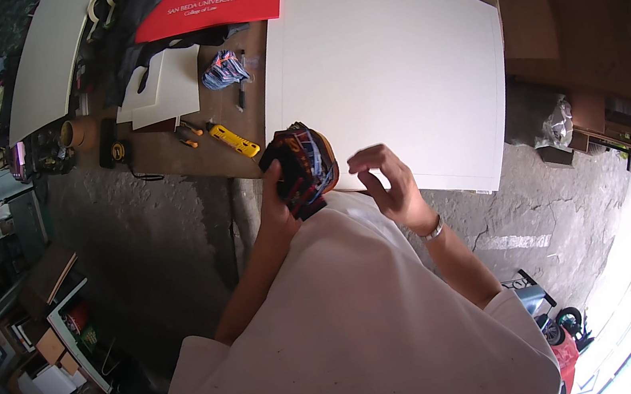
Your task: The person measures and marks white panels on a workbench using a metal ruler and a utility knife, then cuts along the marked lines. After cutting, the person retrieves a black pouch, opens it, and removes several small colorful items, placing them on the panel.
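Note:
In front of my body, my left hand [277, 202] grips a dark, multi-coloured patterned thing [299, 168] with orange along its right edge. It looks boxy and folded; I cannot make out its kind. To the right of it, my right hand [395, 190] is raised with thumb and fingers apart and nothing visible between them. It hovers by the near edge of a large white board [387, 74] on the table. Just beyond the patterned thing lies a yellow utility knife [233, 139].
Left on the brown table [165, 158] are orange-handled pliers [189, 136], a black tape measure [117, 152], a crumpled striped cloth [222, 71], a dark pen [241, 96] and white card pieces [171, 88]. A red folder [208, 6] lies at the back. Shelving with boxes [54, 371] stands lower left.

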Motion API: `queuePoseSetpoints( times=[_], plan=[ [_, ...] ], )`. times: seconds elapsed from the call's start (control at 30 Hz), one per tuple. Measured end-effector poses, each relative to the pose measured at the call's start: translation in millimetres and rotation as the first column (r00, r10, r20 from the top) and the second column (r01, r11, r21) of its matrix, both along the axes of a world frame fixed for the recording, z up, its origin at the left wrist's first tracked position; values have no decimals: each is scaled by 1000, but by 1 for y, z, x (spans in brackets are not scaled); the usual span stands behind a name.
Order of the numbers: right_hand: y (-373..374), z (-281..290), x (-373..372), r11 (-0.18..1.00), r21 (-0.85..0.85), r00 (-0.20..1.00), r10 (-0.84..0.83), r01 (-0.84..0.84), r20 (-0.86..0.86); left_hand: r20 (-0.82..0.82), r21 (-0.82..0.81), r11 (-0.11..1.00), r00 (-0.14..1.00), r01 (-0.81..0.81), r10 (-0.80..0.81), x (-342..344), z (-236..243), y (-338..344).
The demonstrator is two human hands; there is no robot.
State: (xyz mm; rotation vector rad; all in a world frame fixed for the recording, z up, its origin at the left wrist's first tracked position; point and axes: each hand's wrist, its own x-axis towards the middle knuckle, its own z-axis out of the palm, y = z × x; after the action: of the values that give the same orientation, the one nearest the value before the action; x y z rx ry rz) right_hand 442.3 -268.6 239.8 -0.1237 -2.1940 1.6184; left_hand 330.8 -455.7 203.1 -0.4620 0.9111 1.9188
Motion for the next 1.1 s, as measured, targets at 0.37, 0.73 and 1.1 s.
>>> queuePoseSetpoints(
  times=[0.37,0.73,1.1],
  plan=[
    [2,9,-9,979,94,983,183,-182,-2,20,358,934,1000,10,-18,7,-6,3],
    [-10,14,20,975,-39,964,223,-219,144,-31,76,987,989,-142,144,33,-1,-7],
    [-28,11,12,917,-27,846,378,-398,375,-83,-9,961,958,-277,276,29,-12,-20]
  ],
)
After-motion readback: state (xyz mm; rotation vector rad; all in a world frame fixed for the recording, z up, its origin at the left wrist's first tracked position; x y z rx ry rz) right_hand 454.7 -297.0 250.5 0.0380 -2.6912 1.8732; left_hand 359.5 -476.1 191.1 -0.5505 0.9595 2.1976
